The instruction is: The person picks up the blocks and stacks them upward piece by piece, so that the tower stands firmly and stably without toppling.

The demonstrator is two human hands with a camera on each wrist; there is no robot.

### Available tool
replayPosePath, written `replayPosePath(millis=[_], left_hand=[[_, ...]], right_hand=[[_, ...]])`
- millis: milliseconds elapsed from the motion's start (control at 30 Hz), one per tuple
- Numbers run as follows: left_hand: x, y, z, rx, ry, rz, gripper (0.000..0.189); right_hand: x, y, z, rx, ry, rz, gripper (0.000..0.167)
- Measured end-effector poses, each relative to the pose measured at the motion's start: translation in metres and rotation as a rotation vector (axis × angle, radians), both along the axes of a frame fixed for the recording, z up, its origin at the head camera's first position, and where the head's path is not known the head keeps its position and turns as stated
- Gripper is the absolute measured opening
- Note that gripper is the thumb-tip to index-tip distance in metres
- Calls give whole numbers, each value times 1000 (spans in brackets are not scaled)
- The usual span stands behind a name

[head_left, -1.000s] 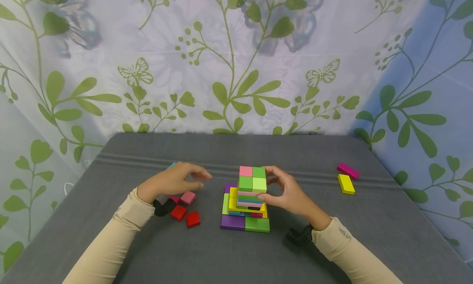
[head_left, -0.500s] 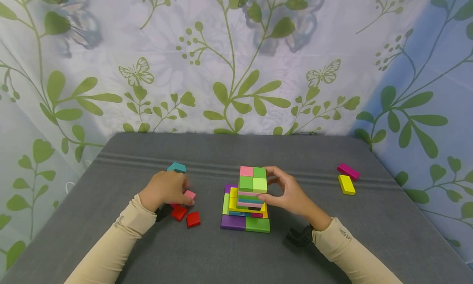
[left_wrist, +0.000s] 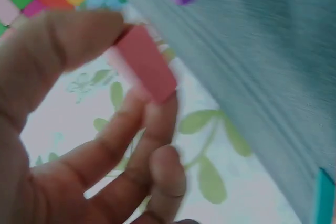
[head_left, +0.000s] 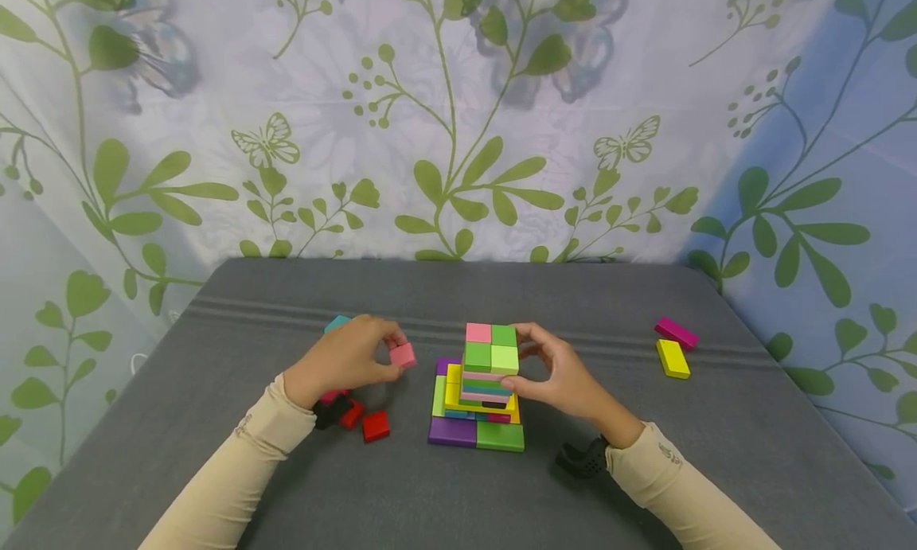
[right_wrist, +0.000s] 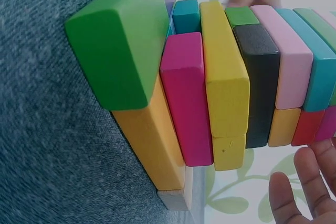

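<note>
A small pink block (head_left: 403, 356) is pinched between the thumb and fingers of my left hand (head_left: 347, 363), above the table to the left of the tower. In the left wrist view that pink block (left_wrist: 144, 66) shows at the fingertips. The tower (head_left: 490, 359) of multicoloured wooden blocks stands upright, wider at its base. My right hand (head_left: 555, 375) holds the tower's upper part from the right, thumb at the front edge and fingers towards the back. The right wrist view shows its fingers (right_wrist: 310, 182) beside the upper layers.
Red blocks (head_left: 376, 427) and a partly hidden magenta block (head_left: 334, 394) lie near my left wrist. Behind that hand is a teal block (head_left: 337, 322). Further right lie a magenta block (head_left: 676, 333) and a yellow block (head_left: 673, 358) on the grey table (head_left: 609, 295).
My left hand reached down to the loose blocks, took hold of the pink one, and has lifted it rightward towards the tower. The right hand has stayed at the tower.
</note>
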State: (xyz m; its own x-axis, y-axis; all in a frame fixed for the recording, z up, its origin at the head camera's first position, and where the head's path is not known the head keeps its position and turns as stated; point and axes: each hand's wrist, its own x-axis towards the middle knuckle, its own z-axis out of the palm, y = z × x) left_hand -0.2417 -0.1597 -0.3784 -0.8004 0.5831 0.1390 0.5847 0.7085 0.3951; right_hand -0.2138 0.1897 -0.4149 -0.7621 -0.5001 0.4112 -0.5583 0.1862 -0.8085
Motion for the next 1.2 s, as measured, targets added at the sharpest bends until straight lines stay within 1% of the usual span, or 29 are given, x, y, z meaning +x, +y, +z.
replayPosePath(millis=[67,167,267,333,400,533,633,767,900,1200], left_hand=[[0,7,4,72,42,-29,24],[1,17,13,192,58,-61,24],[4,30,23,281,23,-89,24],[6,37,28,313,4,-110,24],[8,45,32,329,3,-131,26],[9,57,35,357,43,-170,32],[8,65,34,367,45,-191,37],[7,74,31,336,49,-211,37],[7,77,28,314,66,-215,36],[7,77,27,345,49,-204,35]], right_hand=[[0,1,-1,1,-1,-1,54],[1,1,-2,1,-8,-2,54],[2,2,-4,-3,-14,-3,53],[2,2,-4,-8,-15,-2,52],[2,2,-5,-12,-13,0,50],[3,1,-5,-22,-7,6,49],[3,1,-5,-28,-5,12,49],[3,0,-4,-31,3,12,48],[2,0,-4,-27,13,7,48],[0,-2,-3,-47,15,17,50]])
